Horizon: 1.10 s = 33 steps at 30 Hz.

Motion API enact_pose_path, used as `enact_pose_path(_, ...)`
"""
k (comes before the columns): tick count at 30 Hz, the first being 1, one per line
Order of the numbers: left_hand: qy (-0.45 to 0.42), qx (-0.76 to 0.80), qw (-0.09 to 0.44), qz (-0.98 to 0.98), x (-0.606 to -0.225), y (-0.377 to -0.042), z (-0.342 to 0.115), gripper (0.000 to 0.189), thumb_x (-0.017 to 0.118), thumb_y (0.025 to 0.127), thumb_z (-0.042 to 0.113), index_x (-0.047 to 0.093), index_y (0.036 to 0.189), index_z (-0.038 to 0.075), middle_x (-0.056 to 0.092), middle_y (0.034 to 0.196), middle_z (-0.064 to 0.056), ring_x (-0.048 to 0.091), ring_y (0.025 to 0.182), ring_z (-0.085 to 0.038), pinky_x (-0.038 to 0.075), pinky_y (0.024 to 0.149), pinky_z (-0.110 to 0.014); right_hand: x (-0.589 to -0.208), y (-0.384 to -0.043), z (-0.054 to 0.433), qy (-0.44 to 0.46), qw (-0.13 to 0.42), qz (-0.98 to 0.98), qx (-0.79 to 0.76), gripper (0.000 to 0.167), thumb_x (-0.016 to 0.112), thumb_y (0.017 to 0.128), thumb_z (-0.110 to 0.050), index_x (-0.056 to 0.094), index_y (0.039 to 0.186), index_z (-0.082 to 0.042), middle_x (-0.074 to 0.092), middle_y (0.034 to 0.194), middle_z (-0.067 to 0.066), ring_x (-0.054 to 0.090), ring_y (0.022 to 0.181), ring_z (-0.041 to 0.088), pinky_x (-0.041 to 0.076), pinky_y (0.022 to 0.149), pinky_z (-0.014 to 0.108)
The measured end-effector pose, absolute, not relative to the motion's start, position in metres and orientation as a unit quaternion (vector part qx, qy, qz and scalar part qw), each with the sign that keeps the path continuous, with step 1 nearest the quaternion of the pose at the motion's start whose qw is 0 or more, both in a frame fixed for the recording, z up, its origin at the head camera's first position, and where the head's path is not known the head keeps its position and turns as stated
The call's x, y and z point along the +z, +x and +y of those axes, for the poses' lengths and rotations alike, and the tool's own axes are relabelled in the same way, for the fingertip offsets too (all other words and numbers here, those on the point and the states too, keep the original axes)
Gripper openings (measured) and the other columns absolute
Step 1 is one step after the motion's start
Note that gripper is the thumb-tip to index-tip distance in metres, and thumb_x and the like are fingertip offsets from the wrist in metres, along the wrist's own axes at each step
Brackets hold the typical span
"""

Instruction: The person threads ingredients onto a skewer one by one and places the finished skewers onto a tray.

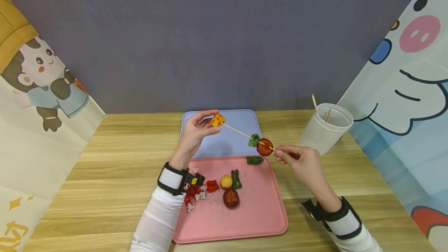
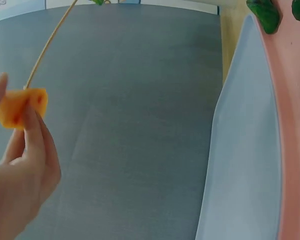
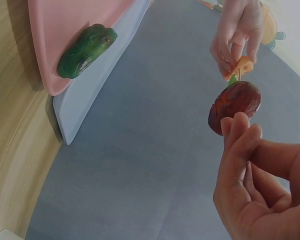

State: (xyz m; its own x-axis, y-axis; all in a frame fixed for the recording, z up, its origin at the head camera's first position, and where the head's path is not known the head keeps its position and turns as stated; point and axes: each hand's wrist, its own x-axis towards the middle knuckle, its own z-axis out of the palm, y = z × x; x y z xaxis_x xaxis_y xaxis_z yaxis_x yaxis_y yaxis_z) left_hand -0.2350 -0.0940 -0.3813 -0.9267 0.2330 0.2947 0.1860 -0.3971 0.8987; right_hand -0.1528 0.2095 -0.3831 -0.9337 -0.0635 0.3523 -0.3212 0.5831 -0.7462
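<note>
White-sleeved left hand (image 1: 195, 132) pinches a yellow piece (image 1: 217, 120) at one tip of a wooden skewer (image 1: 237, 129) running over the blue tray (image 1: 217, 147), through a green piece (image 1: 254, 143) and brown disc (image 1: 263, 151), to the right hand (image 1: 301, 162) pinching it.

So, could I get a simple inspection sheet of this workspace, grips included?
Surface: wooden table with a pink tray and, beyond it, a blue tray.
Job's things: a skewer bearing a green piece and a brown round piece; an orange piece at its other end, whether pierced through, unclear.
Clutter: loose pieces, red, yellow, green and brown, on the pink tray; a white tub with sticks to the right.
Left grip: holds the orange piece between thumb and fingers.
Right grip: pinches the skewer beside the brown round piece.
Cables: nothing seen.
Surroundings: grey wall behind, cartoon panels on both sides.
</note>
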Motion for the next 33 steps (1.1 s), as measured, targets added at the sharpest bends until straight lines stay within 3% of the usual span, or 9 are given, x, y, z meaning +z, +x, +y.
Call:
enact_pose_path(7, 0.212, 0.836, 0.042, 0.504, -0.385, -0.236, -0.097, 0.043, 0.060, 0.085, -0.012, 0.052, 0.127, -0.011, 0.062, 0.121, -0.011, 0.060, 0.103, -0.018, 0.053, 0.083, -0.023, -0.383, -0.151, 0.210, 0.114, 0.149, -0.872, 0.452, 0.012, 0.071, 0.083, -0.005, 0.073, 0.092, 0.002, 0.072, 0.075, 0.013, 0.067, 0.061, 0.002, 0.054, 0.055, 0.019)
enact_pose_path(11, 0.225, 0.842, 0.055, 0.488, -0.386, -0.236, -0.095, 0.045, 0.058, 0.085, -0.014, 0.049, 0.129, -0.012, 0.062, 0.119, -0.007, 0.060, 0.104, -0.018, 0.052, 0.085, -0.023, -0.383, -0.151, 0.211, 0.122, 0.144, -0.871, 0.454, 0.012, 0.070, 0.083, -0.003, 0.073, 0.093, 0.002, 0.073, 0.077, 0.013, 0.068, 0.063, 0.005, 0.055, 0.057, 0.021)
enact_pose_path(16, 0.227, 0.851, 0.070, 0.469, -0.386, -0.236, -0.094, 0.046, 0.058, 0.084, -0.015, 0.052, 0.129, -0.005, 0.060, 0.122, -0.007, 0.059, 0.106, -0.019, 0.051, 0.088, -0.024, -0.383, -0.152, 0.211, 0.132, 0.146, -0.871, 0.450, 0.012, 0.070, 0.083, -0.003, 0.074, 0.094, 0.002, 0.073, 0.078, 0.012, 0.069, 0.064, 0.011, 0.055, 0.057, 0.022)
enact_pose_path(33, 0.241, 0.837, 0.093, 0.482, -0.388, -0.234, -0.083, 0.045, 0.060, 0.082, -0.014, 0.056, 0.125, -0.003, 0.063, 0.123, -0.009, 0.061, 0.104, -0.019, 0.051, 0.088, -0.024, -0.383, -0.151, 0.211, 0.137, 0.149, -0.862, 0.464, 0.011, 0.070, 0.083, -0.002, 0.073, 0.093, 0.002, 0.073, 0.079, 0.013, 0.068, 0.063, 0.004, 0.056, 0.057, 0.026)
